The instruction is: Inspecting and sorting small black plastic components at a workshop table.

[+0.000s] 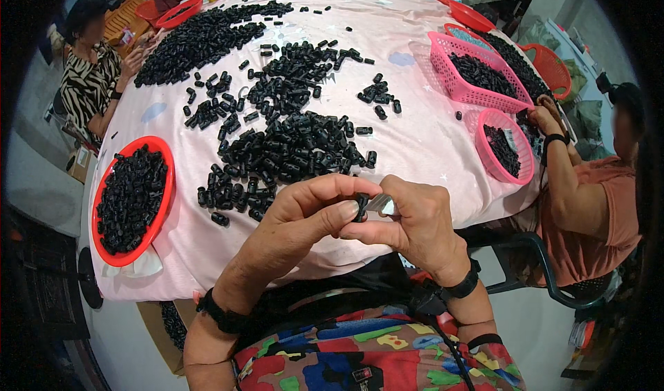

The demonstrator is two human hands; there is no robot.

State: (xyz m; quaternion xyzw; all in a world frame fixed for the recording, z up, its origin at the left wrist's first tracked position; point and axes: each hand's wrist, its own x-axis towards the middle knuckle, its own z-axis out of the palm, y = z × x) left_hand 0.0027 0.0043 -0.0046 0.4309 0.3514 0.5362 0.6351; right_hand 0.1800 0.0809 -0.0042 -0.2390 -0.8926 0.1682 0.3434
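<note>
The left hand (294, 208) is pinching a small black piece (361, 208) between thumb and fingers, and the right hand (420, 215) is gripping a shiny metal tool (379, 204) (its exact kind is escaping me) against it; both are hovering over the pink cloth (415, 142), just nearer than a black heap (290, 145), while a red basket (170, 183) is sitting to the left

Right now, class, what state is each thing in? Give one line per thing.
Left hand: pinching a small black piece
Right hand: gripping a shiny flat tool
Loose black pieces: heaped, some scattered
Red tray: filled
Pink rectangular basket: partly filled
Pink round basket: partly filled
Cardboard box: open, contents black
Pink tablecloth: spread, wrinkled
</note>
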